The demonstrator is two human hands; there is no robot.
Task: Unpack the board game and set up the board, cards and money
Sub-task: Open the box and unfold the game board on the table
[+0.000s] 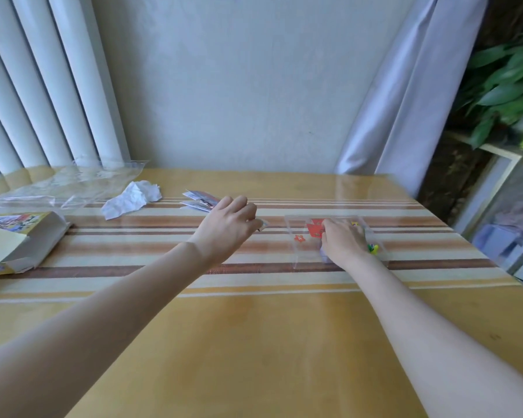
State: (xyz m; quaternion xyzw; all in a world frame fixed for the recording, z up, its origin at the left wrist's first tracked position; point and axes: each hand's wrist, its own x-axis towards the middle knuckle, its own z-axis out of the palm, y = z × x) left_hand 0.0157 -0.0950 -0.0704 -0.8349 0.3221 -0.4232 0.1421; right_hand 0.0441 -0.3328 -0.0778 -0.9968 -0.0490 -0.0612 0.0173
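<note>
both hands are out over the striped table: my left hand hovers with fingers curled, pinching what looks like a small clear scrap at its fingertips (too small to say what it is), while my right hand lies on the clear plastic bag, fingers bent down over its contents. whether that hand actually grips a piece or only pins the bag flat, i cannot tell. through the plastic show red star-shaped pieces and, by my wrist, small yellow and green tokens.

i judge the right hand is steadying the bag so the small parts stay together while it gets opened. beyond my left hand, a few cards lie fanned on the cloth, well apart from the bag. the opened game box lies on its side at the table's left edge, flap loose, with a crumpled white paper and a sheet of clear wrapping behind it, pushed to the back, likely to keep the middle free. no board or money is visible yet, so i judge the setup is at an early stage.
</note>
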